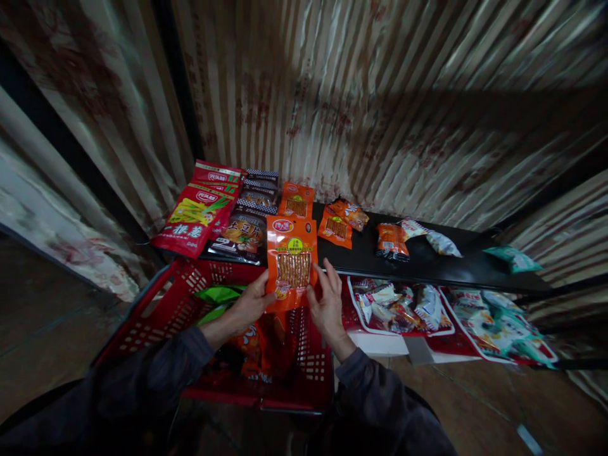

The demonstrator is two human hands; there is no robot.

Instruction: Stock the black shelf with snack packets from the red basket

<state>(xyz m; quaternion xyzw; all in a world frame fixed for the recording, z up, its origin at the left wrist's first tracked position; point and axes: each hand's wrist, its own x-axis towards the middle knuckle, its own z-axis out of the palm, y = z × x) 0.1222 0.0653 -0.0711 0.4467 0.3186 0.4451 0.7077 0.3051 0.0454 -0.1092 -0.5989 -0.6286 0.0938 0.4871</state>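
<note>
An orange snack packet [292, 266] with a clear window showing brown strips is held upright above the front edge of the shelf. My left hand [251, 301] grips its lower left side, thumb in front. At the packet's lower right edge is my right hand [327, 301], thumb against it and the other fingers partly spread. Behind it, a similar orange packet [297, 201] rests on the shelf, and another orange packet [335, 228] lies to the right. Below my hands stands a red plastic basket [313, 367] with green and orange packets inside.
Red bags [199, 206] and dark snack bags [242, 234] fill the left of the black shelf [432, 263]. Farther right lie small packets [393, 240] and a teal packet [513, 258]. Below, two baskets hold wrapped snacks [399, 307]. A pleated curtain [332, 95] hangs behind.
</note>
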